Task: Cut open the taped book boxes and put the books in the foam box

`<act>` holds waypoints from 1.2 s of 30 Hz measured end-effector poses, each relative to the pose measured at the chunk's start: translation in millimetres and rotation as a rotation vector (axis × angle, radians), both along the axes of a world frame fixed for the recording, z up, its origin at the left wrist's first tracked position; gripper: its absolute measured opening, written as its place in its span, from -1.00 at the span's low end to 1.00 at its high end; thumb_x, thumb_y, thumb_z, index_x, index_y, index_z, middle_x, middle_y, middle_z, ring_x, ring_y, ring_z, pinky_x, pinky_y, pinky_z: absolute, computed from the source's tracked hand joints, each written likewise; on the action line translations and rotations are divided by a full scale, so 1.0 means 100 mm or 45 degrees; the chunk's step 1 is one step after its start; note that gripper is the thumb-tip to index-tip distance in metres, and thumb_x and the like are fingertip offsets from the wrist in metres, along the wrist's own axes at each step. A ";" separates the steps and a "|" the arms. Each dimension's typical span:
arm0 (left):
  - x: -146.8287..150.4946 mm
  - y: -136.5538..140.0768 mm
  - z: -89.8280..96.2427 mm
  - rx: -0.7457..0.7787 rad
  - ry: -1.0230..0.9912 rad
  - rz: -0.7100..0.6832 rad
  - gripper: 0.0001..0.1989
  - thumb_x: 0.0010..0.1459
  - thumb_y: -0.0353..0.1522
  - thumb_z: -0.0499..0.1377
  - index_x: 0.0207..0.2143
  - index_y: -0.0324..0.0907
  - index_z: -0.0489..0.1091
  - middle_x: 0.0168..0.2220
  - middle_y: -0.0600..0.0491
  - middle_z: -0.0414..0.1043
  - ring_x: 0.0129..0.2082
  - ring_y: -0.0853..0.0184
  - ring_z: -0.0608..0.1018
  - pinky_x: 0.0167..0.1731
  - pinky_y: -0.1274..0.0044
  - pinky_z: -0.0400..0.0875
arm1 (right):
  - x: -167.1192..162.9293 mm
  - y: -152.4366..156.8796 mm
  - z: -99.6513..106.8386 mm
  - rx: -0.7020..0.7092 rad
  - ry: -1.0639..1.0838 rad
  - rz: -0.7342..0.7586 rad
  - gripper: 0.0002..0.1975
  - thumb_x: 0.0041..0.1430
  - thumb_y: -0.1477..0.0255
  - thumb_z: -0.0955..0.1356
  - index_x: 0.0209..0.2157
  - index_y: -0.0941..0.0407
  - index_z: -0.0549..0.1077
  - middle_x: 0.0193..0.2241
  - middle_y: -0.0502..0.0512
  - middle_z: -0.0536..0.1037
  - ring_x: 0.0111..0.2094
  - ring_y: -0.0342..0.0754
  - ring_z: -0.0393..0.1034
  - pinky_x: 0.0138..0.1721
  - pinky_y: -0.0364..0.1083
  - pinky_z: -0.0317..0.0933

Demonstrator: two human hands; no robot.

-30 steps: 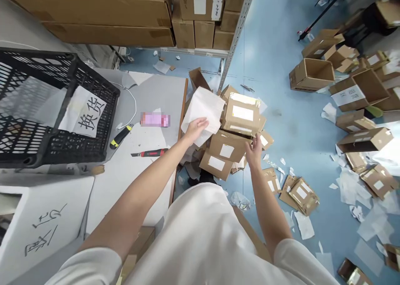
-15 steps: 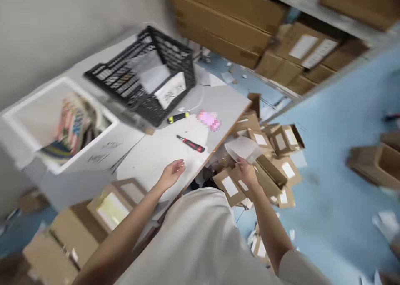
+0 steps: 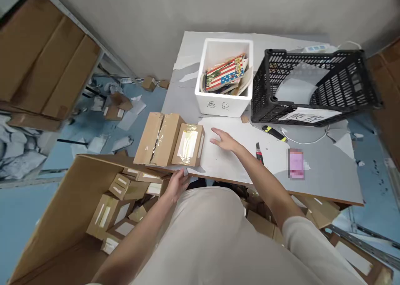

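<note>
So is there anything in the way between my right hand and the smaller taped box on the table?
Nothing visible stands between your right hand and the smaller taped box; only the table's white surface shows in the gap. The larger box sits on the far side from that hand.

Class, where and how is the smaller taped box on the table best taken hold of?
Likely grip the smaller box by its far and near ends, the right hand coming from the right, the left hand from the near side. The larger box crowds its left side, leaving little finger room.
</note>
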State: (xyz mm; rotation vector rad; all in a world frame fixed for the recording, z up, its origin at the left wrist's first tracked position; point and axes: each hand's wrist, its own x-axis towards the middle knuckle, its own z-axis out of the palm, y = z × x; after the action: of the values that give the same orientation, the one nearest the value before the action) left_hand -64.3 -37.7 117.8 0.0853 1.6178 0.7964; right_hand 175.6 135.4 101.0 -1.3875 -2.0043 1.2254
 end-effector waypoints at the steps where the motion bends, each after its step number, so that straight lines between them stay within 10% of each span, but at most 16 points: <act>1: 0.00 0.05 -0.03 0.027 -0.057 0.048 -0.66 -0.01 -0.10 0.25 -0.28 -0.09 0.31 -0.11 0.00 0.41 -0.03 0.21 0.45 -0.27 0.45 0.38 | -0.20 0.16 -0.02 -0.049 0.004 0.030 -0.39 0.13 0.24 0.34 0.19 0.16 0.27 0.23 0.21 0.24 0.27 0.09 0.06 0.26 0.08 -0.05; 8: 0.03 0.21 -0.02 0.276 -0.317 0.139 -0.53 -0.09 -0.07 0.29 -0.15 -0.03 0.31 0.05 0.05 0.34 0.09 0.17 0.36 -0.12 0.33 0.39 | -0.84 0.44 -0.14 -0.123 -0.096 -0.176 -0.59 0.13 0.36 0.31 0.01 0.19 0.42 0.02 0.26 0.45 0.07 0.11 0.30 0.14 0.09 0.10; 14: -0.03 0.24 0.02 0.394 -0.205 -0.163 -0.39 -0.04 -0.08 0.29 0.08 0.19 0.21 0.16 0.09 0.26 0.12 0.15 0.34 -0.05 0.25 0.35 | -0.15 -0.20 -0.05 0.033 0.074 -0.629 -0.80 0.08 0.33 0.32 -0.29 0.13 0.45 -0.26 0.15 0.55 -0.20 0.01 0.42 -0.04 0.06 0.29; 24: 0.45 1.18 -0.19 0.693 0.142 -0.634 -0.29 -0.16 -0.35 0.35 0.12 -0.03 0.31 0.07 -0.01 0.29 -0.01 0.23 0.39 0.03 0.46 0.24 | 0.50 -1.40 -0.20 -0.171 0.318 -1.354 -0.51 -0.10 0.03 0.41 -0.29 0.14 0.40 -0.37 0.13 0.54 -0.31 -0.01 0.43 -0.34 0.01 0.44; 36: 0.77 1.14 -0.56 0.630 0.370 -0.773 -0.28 -0.07 -0.31 0.27 0.20 -0.04 0.22 0.06 -0.02 0.24 -0.07 0.24 0.38 0.08 0.43 0.19 | 1.02 -1.35 -0.58 -0.276 0.238 -1.121 -0.58 -0.06 0.09 0.41 -0.30 0.11 0.37 -0.31 0.14 0.53 -0.26 -0.01 0.44 -0.24 0.02 0.39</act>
State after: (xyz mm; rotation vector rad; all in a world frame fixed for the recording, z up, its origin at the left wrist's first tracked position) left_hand 12.3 76.5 62.0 1.0347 1.4996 0.7017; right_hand 277.5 0.5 42.6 -1.8677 -0.9366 1.0873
